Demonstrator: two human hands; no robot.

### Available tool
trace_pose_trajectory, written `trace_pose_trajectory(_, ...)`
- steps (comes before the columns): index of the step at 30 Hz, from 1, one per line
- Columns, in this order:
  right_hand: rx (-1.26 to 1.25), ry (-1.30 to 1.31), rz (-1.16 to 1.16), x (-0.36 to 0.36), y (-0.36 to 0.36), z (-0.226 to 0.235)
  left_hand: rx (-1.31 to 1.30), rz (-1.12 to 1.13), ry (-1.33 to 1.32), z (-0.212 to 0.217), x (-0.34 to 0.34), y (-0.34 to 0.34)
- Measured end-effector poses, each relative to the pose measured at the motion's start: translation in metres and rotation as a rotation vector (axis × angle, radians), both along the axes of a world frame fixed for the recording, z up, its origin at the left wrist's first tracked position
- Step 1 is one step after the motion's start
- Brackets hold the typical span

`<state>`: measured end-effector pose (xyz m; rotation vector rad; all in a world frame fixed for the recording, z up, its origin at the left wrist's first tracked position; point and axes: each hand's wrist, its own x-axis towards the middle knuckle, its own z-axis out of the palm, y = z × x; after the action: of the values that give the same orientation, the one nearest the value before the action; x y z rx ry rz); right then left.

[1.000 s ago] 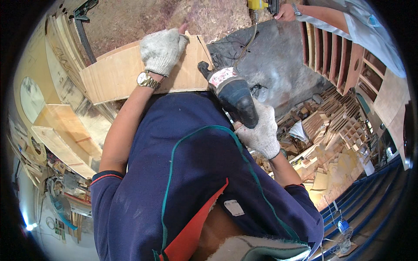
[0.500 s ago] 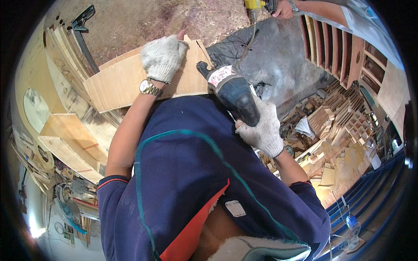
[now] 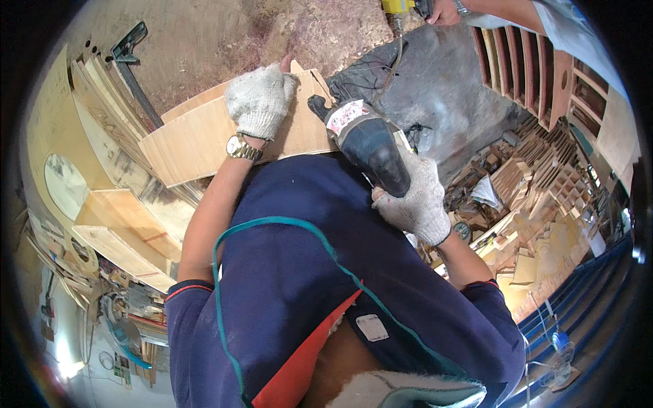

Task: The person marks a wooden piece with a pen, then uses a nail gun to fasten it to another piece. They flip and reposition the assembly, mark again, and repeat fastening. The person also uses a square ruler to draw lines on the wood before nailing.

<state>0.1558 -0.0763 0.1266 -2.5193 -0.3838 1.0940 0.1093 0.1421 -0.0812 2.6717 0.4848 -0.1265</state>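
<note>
My left hand (image 3: pixel 261 102), in a white knitted glove with the thumb tip bare, is closed over a pale plywood box (image 3: pixel 197 139) against my front. Its fingers are partly hidden. A metal-banded watch is on that wrist. My right hand (image 3: pixel 416 202), gloved too, grips the rear of a black power tool (image 3: pixel 371 146) with a label round its front part. The tool's front end lies beside the box's right end; whether they touch I cannot tell, nor what exact kind of tool it is.
At the upper left a black clamp-like metal tool (image 3: pixel 136 75) lies by curved wood strips (image 3: pixel 102 88). Another open plywood box (image 3: pixel 122 228) stands left. Top right, a co-worker's hand (image 3: pixel 445 12) is at a yellow tool (image 3: pixel 396 7) with a hose. Wood offcuts (image 3: pixel 537 183) pile up right.
The whole view has shifted slightly, so my arms, the box and the tool appear a little further right and lower. Both hands keep their holds.
</note>
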Motion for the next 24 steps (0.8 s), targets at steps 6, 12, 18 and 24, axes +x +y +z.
trace_pose_trajectory(6, 0.136, 0.077, -0.029, 0.007, 0.001, -0.006, 0.019, -0.032, 0.069, -0.001, -0.001, -0.001)
trace_pose_trajectory(12, 0.103, 0.070, -0.004, 0.008, 0.005, -0.004, -0.019, 0.012, 0.031, 0.000, -0.001, -0.002)
trace_pose_trajectory(18, 0.073, -0.043, 0.017, 0.006, 0.013, 0.001, 0.022, 0.040, -0.016, 0.003, 0.001, -0.003)
trace_pose_trajectory(24, 0.066, 0.050, -0.018, 0.014, 0.017, -0.004, 0.040, 0.025, -0.023, 0.002, 0.001, -0.002)
